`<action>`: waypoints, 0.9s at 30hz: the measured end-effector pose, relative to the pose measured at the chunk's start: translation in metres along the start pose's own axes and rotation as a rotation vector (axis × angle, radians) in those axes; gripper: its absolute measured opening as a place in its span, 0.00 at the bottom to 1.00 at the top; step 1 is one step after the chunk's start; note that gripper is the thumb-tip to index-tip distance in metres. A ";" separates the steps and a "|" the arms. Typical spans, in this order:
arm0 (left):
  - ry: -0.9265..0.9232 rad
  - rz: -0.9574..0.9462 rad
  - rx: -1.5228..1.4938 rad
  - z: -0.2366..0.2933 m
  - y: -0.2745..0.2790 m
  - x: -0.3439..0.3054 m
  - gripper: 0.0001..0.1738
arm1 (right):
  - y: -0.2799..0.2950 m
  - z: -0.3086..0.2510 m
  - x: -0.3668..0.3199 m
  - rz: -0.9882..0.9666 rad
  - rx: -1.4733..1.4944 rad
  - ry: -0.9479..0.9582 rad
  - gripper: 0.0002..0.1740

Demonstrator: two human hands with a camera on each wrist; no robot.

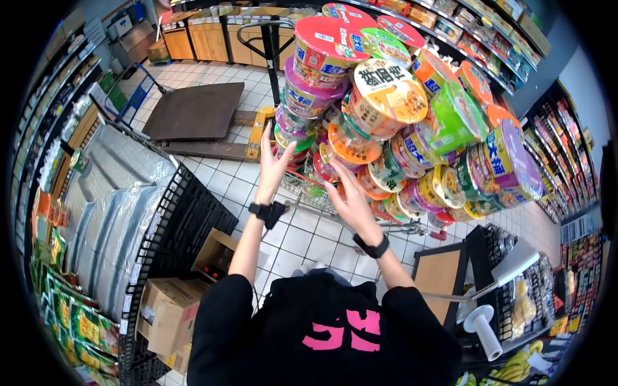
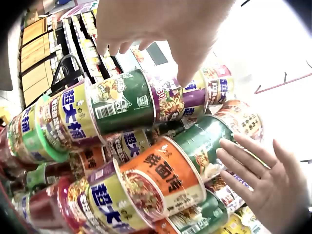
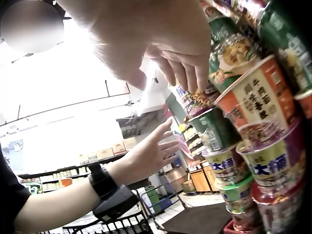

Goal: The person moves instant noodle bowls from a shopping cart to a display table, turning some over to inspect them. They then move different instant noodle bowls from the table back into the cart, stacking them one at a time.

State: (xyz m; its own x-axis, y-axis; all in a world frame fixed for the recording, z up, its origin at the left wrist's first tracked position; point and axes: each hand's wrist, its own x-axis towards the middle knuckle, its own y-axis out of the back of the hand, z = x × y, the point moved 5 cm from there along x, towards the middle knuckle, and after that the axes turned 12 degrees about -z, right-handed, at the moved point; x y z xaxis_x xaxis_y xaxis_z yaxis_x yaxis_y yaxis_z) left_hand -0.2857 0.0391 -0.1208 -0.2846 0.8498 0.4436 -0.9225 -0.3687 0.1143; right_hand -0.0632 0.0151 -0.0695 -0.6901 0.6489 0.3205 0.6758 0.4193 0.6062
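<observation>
In a shop aisle, above a metal wire shopping cart (image 1: 309, 196), a tall heap of round, brightly printed instant-noodle tubs (image 1: 415, 151) is rising in uneven columns and leaning rows. The person's left hand (image 1: 275, 164) is hovering just beside the heap's near left column, its fingers extended and spread, taking hold of nothing. The right hand (image 1: 351, 196) is reaching toward the near face of the heap, its fingers also straight and apart, gripping nothing. In the left wrist view its fingertips are overlapping a dark green paper tub (image 2: 204, 144), and whether they are touching it I cannot tell. Beside that one, an orange-and-cream tub with dark lettering (image 2: 163, 178) is lying tilted on its side. Near the top of the heap, a tub with a white-and-orange lid (image 1: 388, 83) is tipping toward the person, while a red-lidded tub (image 1: 325, 38) is sitting higher up to its left and a bright green plastic-wrapped tub (image 1: 454, 119) is resting to its right. Both wrists are wearing black straps (image 1: 372, 246), and the person is wearing a black T-shirt with a pink print (image 1: 322, 309). Left of the cart, a dark brown flat board (image 1: 193, 109) is lying near a yellow metal pallet truck (image 1: 259, 135) on white floor tiles (image 1: 293, 244).
</observation>
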 end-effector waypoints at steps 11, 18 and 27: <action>-0.037 -0.274 0.139 -0.007 0.010 0.099 0.65 | -0.025 0.027 0.122 0.264 0.144 -0.067 0.48; -0.175 -0.485 0.182 -0.024 0.016 0.134 0.71 | -0.028 0.057 0.149 0.472 0.189 -0.055 0.52; -0.154 -0.511 0.103 -0.025 0.016 0.142 0.69 | -0.019 0.068 0.161 0.552 0.279 -0.162 0.50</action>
State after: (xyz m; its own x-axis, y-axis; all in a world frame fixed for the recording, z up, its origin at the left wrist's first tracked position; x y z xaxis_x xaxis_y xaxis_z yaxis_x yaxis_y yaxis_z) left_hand -0.3474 0.1638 -0.0780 0.2423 0.8683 0.4329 -0.9007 0.0354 0.4330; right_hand -0.1696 0.1551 -0.0791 -0.1885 0.8951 0.4041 0.9776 0.1319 0.1637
